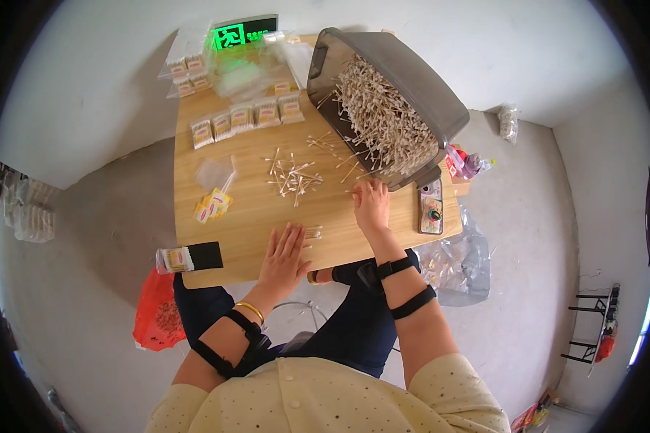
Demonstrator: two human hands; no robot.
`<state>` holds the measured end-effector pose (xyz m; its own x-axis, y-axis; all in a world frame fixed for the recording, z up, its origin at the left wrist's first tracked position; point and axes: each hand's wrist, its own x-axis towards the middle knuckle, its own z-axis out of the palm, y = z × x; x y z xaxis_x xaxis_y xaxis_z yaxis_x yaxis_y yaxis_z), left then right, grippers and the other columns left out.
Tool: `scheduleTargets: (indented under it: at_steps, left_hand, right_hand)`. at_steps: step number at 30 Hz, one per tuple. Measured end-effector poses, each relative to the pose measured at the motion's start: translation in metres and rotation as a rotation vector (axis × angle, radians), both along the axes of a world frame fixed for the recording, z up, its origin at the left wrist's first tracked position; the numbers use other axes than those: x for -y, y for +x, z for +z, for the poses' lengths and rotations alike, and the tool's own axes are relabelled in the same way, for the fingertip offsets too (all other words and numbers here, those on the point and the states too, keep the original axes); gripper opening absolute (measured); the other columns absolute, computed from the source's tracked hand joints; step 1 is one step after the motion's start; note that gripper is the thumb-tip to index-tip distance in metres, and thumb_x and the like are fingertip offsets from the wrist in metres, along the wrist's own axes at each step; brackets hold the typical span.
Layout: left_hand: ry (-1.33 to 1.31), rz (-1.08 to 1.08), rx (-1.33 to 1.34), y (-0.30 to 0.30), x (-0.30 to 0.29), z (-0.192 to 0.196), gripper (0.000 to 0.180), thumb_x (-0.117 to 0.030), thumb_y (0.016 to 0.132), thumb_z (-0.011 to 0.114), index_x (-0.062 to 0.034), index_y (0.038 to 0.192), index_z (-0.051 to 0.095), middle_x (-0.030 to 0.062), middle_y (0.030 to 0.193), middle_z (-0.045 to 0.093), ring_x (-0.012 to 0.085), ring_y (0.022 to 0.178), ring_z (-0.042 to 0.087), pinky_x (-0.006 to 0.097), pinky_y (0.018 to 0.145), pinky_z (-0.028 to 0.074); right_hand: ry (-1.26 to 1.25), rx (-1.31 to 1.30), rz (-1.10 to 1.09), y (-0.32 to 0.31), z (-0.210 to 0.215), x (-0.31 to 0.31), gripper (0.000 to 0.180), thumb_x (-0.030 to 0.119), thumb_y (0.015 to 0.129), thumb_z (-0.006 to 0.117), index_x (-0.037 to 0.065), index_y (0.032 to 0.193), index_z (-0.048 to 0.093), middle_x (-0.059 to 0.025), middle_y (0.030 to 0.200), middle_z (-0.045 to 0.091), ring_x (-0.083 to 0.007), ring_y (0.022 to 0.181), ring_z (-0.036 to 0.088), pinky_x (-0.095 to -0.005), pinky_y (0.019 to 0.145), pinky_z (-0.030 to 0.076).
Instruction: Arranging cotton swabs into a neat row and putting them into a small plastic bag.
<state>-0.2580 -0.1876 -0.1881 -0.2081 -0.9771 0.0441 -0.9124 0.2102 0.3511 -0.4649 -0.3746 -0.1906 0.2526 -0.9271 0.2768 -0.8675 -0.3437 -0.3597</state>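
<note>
My left hand lies flat near the table's front edge, fingers stretched out. Beside its fingertips is a small row of cotton swabs, partly under the hand. My right hand is at the lower lip of a tipped grey plastic bin, fingers bent and pinched together. A swab end pokes out at the left of these fingertips; the rest is hidden. Inside the bin lies a big heap of cotton swabs, some spilling onto the table. A loose pile of swabs sits left of the right hand.
Filled swab packets stand in a row at the back of the wooden table. Yellow-white cards and a clear bag lie at left. A packet on a black block overhangs the left corner. A phone lies right.
</note>
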Motion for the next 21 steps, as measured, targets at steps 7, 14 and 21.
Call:
scheduleTargets:
  at_steps: [7,14,21]
  left_hand:
    - [0.010,0.031,-0.027,0.002,0.005,0.000,0.074,-0.044,0.103,0.050,-0.0004,0.158,0.028,0.0178,0.161,0.033,0.0342,0.155,0.024,0.054,0.127,0.015]
    - [-0.002,0.028,-0.057,0.008,0.004,0.002,0.074,-0.038,0.100,0.058,-0.0029,0.158,0.029,0.0180,0.161,0.034,0.0342,0.154,0.025,0.052,0.127,0.018]
    - [-0.029,0.027,-0.042,0.008,0.007,0.008,0.069,-0.040,0.102,0.054,-0.0019,0.156,0.035,0.0163,0.159,0.037,0.0320,0.153,0.028,0.050,0.127,0.021]
  right_hand:
    - [0.024,-0.052,0.148,0.015,0.016,0.037,0.014,0.011,0.081,0.075,0.011,0.092,0.066,-0.0092,0.109,0.053,-0.0328,0.112,0.052,-0.0456,0.096,0.045]
    - [0.098,-0.104,0.195,0.014,0.020,0.042,0.020,0.010,0.080,0.078,0.010,0.096,0.065,-0.0091,0.109,0.051,-0.0332,0.113,0.051,-0.0469,0.098,0.045]
    - [0.042,-0.097,0.228,0.012,0.018,0.054,0.014,0.010,0.080,0.075,0.011,0.091,0.067,-0.0076,0.106,0.056,-0.0326,0.111,0.053,-0.0460,0.096,0.045]
